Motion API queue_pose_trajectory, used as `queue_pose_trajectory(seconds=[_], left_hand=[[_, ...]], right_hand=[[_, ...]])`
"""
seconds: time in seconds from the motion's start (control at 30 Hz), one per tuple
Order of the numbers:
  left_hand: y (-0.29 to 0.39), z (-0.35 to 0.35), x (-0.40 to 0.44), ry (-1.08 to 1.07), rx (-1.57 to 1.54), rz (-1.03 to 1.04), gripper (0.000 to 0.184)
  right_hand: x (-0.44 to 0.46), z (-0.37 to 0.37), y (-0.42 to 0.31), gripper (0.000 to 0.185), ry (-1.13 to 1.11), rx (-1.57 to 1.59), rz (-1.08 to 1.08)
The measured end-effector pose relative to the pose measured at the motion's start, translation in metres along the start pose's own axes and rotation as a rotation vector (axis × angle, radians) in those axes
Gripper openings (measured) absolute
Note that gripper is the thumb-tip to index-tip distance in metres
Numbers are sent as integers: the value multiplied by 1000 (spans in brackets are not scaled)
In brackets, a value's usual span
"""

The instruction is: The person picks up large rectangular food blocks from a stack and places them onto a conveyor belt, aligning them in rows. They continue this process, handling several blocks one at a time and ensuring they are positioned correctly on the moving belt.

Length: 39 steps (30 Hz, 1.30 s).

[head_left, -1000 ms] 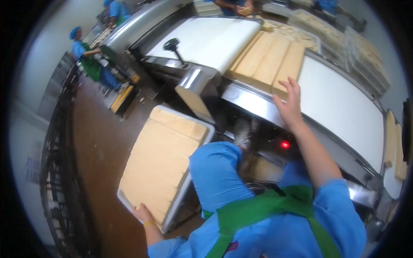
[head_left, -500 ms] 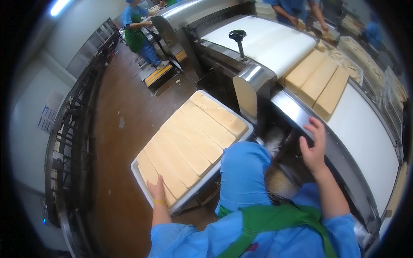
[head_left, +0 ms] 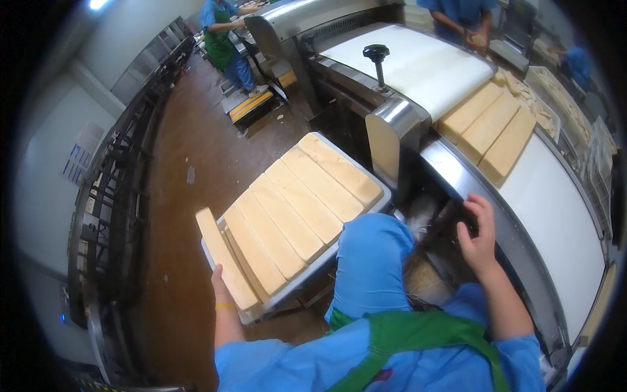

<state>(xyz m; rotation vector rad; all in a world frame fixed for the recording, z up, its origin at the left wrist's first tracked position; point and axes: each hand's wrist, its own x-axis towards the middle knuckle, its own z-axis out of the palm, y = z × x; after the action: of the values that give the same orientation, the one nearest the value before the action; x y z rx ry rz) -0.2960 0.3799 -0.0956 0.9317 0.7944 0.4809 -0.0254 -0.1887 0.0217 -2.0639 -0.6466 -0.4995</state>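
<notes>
My left hand (head_left: 221, 291) grips the outer side of a long pale block (head_left: 225, 261), dough- or tofu-like; its exact kind I cannot tell. This block is raised at the left end of a shallow whitish tray (head_left: 386, 196), with a gap between it and its neighbours. Several similar pale blocks (head_left: 277, 215) lie side by side in the tray. My right hand (head_left: 479, 236) hangs open and empty beside the metal edge of a conveyor (head_left: 555, 215). On that white belt rest three more pale blocks (head_left: 486, 127).
A metal guard (head_left: 392, 140) and a black knob (head_left: 376, 53) stand beyond the tray. Two co-workers (head_left: 225, 42) (head_left: 460, 16) are at the back. Bins of pale pieces (head_left: 555, 91) line the far right. A dark rack (head_left: 111, 196) runs along the left wall.
The end block has come up and leftward from the row in my left hand, opening a gap. My right hand has stayed open in nearly the same place.
</notes>
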Motion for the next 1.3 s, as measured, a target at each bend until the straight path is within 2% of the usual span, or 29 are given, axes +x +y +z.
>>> queue_pose_trajectory(seconds=[0.03,0.1,0.13,0.17,0.2,0.23,0.27,0.3,0.33,0.37,0.4,0.43,0.47,0.5,0.57,0.63,0.67,0.7,0.77,0.83,0.9,0.97,1.03,1.1,1.2,1.3], left_hand=[[19,51,-34,-41,-68,-37,68],[31,87,-44,-123,-12,25,73],[35,105,-46,-166,17,57,76],[37,128,-50,-201,48,81,81],[35,155,-54,-219,42,124,80],[29,175,-48,-392,53,188,75],[20,212,-62,-552,-159,78,77],[9,247,-69,-832,-352,-86,84],[-1,291,-81,-1124,-445,-241,94],[-16,324,-93,-1229,-516,-315,102],[-17,366,-118,-1334,-367,-282,105],[-46,376,-114,-1349,-124,-105,99],[-25,400,-138,-1342,237,158,86],[-43,420,-124,-1513,260,253,71],[-30,455,-138,-1591,310,703,61],[-38,445,-125,-1494,440,658,54],[-44,435,-112,-1435,452,527,48],[-48,424,-96,-1341,527,533,45],[-61,391,-56,-1088,605,381,35],[-75,337,-2,-713,833,414,27],[-71,274,35,-427,1164,638,32],[-63,211,43,-134,1429,755,37],[-57,170,28,145,1675,724,44],[-45,175,0,334,1724,258,58],[-53,157,1,363,1655,277,70],[-44,170,-6,424,1540,156,75]], right_hand=[[0,1,-3,37,-8,-2,-13],[-1,14,-13,36,-49,63,-56],[-1,22,-20,34,-117,149,-39],[-3,33,-23,33,-172,167,-112],[-4,38,-34,33,-307,268,-46],[-5,46,-40,32,-465,282,-56],[0,48,-54,37,-646,320,-35],[5,48,-67,53,-820,398,-26],[2,54,-76,63,-827,658,49],[-4,58,-82,74,-825,915,125],[-12,60,-84,86,-749,1088,173],[-13,39,-83,87,-842,1158,418],[-26,26,-75,84,-626,1178,393],[-36,14,-68,81,-412,1187,364],[-24,-19,-73,76,-47,1032,282],[-47,-59,1,68,254,950,515],[-36,-83,11,62,387,988,653],[-17,-109,22,57,527,1016,794],[-8,-175,88,49,452,1019,820],[-21,-217,149,50,499,730,860],[-36,-225,193,62,287,211,950],[-41,-187,195,76,211,-652,677],[-18,-158,168,86,135,-588,714],[4,-130,162,85,106,-628,716],[47,-94,164,87,83,-552,691],[80,-75,166,89,65,-516,720]])
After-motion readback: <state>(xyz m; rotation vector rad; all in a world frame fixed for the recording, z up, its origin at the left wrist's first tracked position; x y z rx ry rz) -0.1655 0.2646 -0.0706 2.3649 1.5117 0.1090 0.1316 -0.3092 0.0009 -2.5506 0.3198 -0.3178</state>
